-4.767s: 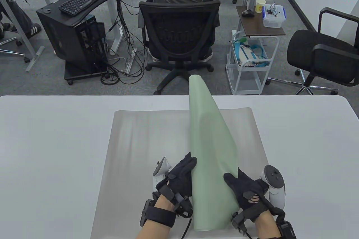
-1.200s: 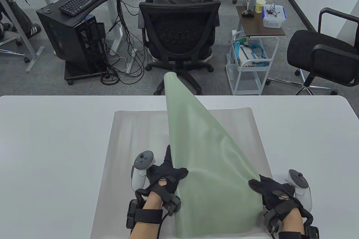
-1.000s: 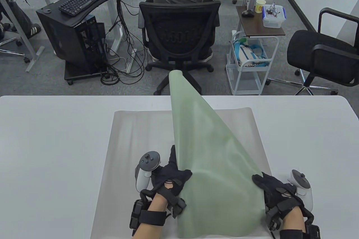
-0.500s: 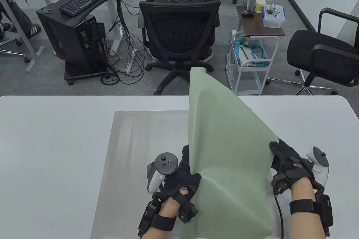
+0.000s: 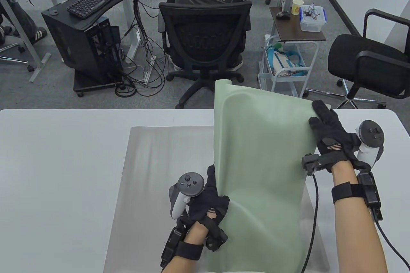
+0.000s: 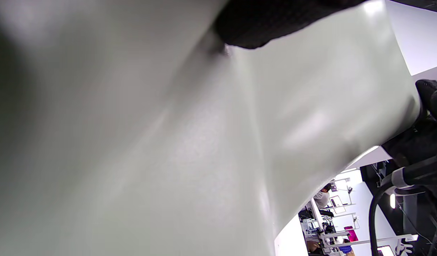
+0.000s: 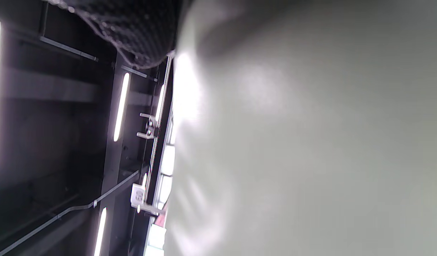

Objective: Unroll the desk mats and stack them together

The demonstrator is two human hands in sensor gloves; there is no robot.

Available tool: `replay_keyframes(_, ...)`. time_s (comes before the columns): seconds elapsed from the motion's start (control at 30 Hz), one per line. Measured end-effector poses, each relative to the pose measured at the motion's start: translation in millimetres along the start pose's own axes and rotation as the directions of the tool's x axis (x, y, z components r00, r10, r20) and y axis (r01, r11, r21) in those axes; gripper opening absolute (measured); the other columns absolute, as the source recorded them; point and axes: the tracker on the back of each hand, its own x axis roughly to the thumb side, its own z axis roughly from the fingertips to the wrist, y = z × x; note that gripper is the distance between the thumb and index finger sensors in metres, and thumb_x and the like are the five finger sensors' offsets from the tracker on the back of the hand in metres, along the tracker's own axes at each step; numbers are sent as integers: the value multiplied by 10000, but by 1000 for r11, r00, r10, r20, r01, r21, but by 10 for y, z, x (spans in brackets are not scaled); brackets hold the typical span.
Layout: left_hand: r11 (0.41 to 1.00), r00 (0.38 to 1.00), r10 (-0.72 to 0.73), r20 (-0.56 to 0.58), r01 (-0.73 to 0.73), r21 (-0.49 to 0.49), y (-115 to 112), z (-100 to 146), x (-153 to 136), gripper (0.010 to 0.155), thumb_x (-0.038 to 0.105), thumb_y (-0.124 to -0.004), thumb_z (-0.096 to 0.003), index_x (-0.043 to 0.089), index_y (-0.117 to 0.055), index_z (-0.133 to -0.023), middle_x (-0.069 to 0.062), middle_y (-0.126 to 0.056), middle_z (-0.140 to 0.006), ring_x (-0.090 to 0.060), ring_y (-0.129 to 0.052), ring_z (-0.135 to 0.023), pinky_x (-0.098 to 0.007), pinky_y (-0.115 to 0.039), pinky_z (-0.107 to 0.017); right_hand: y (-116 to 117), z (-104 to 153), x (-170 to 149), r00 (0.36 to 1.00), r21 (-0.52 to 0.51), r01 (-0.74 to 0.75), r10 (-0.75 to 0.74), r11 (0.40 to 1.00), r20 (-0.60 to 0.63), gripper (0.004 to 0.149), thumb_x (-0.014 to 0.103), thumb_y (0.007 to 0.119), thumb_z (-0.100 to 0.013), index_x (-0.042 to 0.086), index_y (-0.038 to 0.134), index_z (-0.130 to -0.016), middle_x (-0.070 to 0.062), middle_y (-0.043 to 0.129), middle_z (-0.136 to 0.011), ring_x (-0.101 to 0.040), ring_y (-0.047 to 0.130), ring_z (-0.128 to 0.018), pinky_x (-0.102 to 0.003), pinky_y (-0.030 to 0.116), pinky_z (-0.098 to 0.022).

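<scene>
Two hands hold our green desk mat point(image 5: 259, 170) up over the grey desk mat point(image 5: 160, 170), which lies flat on the white table point(image 5: 57, 164). Nearest, our left hand point(image 5: 208, 197) grips its 9 o'clock edge; farther, our right hand point(image 5: 333, 132) pinches its 2 o'clock corner.

A white table point(image 5: 57, 164) with rounded far corners carries the work. Directly on it lies one grey desk mat point(image 5: 160, 164), unrolled and flat, its surface showing faint lengthwise ripples. Taking this mat as the landmark: bare tabletop shows to its left, to its right, and as a narrow strip beyond its far edge. The mat's near edge runs out past the bottom of the table view, so that end cannot be judged.
</scene>
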Motion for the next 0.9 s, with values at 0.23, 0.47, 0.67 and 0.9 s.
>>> replay_keyframes(0.23,999,999,41,-26,-41,-10,15,-56,-64,914,213,-761,-508,322,21,-968,-125,-362,-1103,-282,-855,-816,-466,-832,-599,307,-139,41,877,49,-480,478,876,51,611,307,794,-505,174,567,-1057,136,233,-1159,-337,255,-1051,-590,358,-744)
replay_keyframes(0.47,986,983,153,-100,-159,-51,-115,-172,-160,915,213,-760,-509,314,27,-964,-129,-357,-1102,-285,-852,-818,-469,-826,-604,802,-301,-443,259,181,-952,965,246,50,780,436,760,-489,254,288,-1083,172,-42,-1104,-294,-1,-1034,-589,150,-755)
replay_keyframes(0.67,974,965,199,-168,-214,-77,-196,-267,-253,917,213,-760,-508,309,31,-962,-136,-359,-1100,-288,-848,-820,-467,-822,-610,1050,-231,-907,-5,313,-950,999,-17,37,824,601,652,-436,389,149,-1052,78,-235,-1008,-349,-134,-974,-608,116,-733)
replay_keyframes(0.9,971,951,205,-232,-228,-77,-240,-359,-334,919,212,-759,-508,302,35,-960,-150,-367,-1095,-299,-842,-817,-465,-809,-623,943,600,-1133,584,631,-520,779,575,-229,885,666,622,-408,396,48,-1025,44,-231,-1024,-374,-251,-905,-610,-77,-642)
